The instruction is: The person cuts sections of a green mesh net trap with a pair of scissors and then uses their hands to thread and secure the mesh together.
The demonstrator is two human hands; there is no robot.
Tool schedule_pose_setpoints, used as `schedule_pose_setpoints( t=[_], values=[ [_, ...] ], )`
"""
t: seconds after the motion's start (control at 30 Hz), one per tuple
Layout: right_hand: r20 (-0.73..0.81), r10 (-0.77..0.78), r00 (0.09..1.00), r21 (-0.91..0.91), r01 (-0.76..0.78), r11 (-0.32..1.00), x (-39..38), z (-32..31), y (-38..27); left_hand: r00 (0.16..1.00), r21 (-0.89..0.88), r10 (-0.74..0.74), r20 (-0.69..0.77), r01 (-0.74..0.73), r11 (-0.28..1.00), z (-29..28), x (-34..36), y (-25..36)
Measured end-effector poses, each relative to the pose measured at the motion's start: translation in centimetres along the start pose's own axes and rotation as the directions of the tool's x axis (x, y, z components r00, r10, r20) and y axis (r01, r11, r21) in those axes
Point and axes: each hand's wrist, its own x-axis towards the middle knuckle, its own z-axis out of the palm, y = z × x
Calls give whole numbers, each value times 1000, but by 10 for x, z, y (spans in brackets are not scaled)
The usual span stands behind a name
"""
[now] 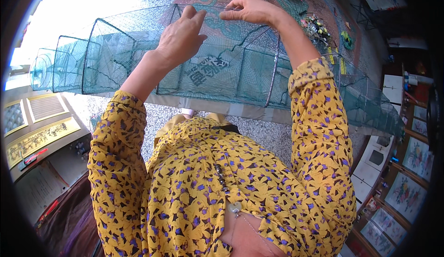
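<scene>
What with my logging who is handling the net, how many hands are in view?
2: the left hand shows against the green net, at upper middle; the right hand is just to its right. No others show.

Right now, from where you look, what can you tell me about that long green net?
The long green net looks like fine, see-through mesh over dark, boxy frames, several of them upright. It stretches sideways across the view in front of the person, opened out, with rounded hoops at the far left and a lower stretch at right. The left hand and right hand are at its far upper edge; whether the fingertips grip it is unclear.
</scene>
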Motion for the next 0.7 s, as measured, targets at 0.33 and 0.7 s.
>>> schedule_pose_setpoints(
  t=[0.33,0.7],
  values=[
    [-211,83,974,-444,-171,880,0,14,-10,995,-86,87,-51,-91,992,8,0,-8],
    [-425,-193,885,234,313,921,-55,19,-32,980,-487,61,-191,-148,861,-78,-46,-51]
  ],
)
